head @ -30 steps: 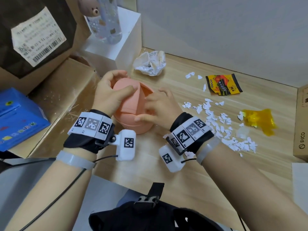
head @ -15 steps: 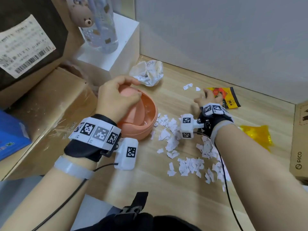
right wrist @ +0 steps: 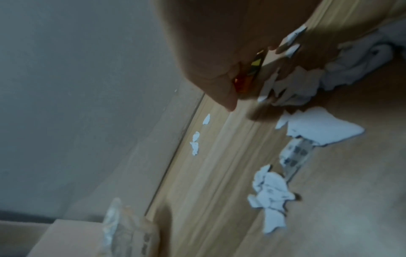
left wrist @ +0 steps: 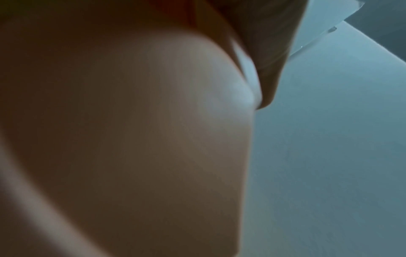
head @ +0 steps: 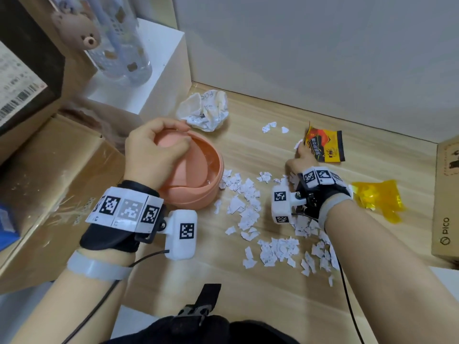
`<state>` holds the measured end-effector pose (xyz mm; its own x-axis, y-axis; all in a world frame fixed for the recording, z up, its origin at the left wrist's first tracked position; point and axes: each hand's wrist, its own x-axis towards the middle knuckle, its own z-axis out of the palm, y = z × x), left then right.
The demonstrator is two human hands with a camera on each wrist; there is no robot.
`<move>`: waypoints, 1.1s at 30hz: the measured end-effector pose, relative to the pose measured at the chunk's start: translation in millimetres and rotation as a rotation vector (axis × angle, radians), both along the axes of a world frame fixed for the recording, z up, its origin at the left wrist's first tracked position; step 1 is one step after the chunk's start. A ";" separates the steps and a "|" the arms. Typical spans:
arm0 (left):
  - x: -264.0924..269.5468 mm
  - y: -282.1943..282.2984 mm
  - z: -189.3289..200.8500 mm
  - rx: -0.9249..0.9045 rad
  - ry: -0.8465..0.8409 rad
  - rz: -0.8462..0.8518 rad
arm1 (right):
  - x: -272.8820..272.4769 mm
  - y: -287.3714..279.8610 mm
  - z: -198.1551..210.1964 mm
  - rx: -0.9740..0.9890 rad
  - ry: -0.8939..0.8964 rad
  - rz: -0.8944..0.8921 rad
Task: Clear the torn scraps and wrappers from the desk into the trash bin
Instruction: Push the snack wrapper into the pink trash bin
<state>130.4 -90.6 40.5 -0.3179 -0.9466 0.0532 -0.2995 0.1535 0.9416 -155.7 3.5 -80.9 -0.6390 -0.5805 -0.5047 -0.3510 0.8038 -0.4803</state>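
Note:
My left hand (head: 182, 135) curls over the tilted swing lid of the pink trash bin (head: 198, 197) and holds it pushed in. My right hand (head: 301, 148) reaches far right and pinches the left edge of a black, orange and yellow snack wrapper (head: 326, 145), which also shows between thumb and fingers in the right wrist view (right wrist: 256, 64). Several torn white paper scraps (head: 248, 207) lie scattered between the bin and my right forearm. A crumpled paper ball (head: 205, 110) sits behind the bin. A yellow cellophane wrapper (head: 377, 198) lies to the right. The left wrist view is only a blur.
A white box (head: 159, 78) with a clear bottle (head: 119, 38) stands at the back left, with cardboard boxes (head: 49, 170) along the left. Another cardboard box (head: 447, 194) borders the desk on the right. A grey wall closes the back.
My right hand left the bin and moved out to the right, onto the snack wrapper, whose edge is now lifted. My left hand stayed on the bin's lid.

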 end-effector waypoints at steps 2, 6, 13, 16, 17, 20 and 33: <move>0.3 0.4 -0.1 0.018 0.012 0.000 | 3.0 6.1 11.5 -0.089 -0.075 -0.068; 0.5 0.3 0.1 0.067 0.020 0.025 | 18.3 25.7 52.3 -0.441 -0.189 -0.202; 0.6 3.2 3.1 0.102 -0.007 0.035 | 83.5 40.9 135.5 -1.062 -0.269 -0.391; 0.5 5.3 4.9 0.098 -0.008 0.052 | 117.6 25.5 143.9 -1.092 -0.427 -0.253; 0.3 6.0 5.4 0.099 -0.008 0.054 | 130.2 19.2 141.9 -1.046 -0.458 -0.195; 0.1 6.2 6.4 0.113 -0.010 0.049 | 167.5 4.3 129.6 -0.827 -0.361 0.005; 3.8 4.6 7.3 0.119 0.006 -0.008 | 180.5 2.1 122.1 -0.398 0.349 0.737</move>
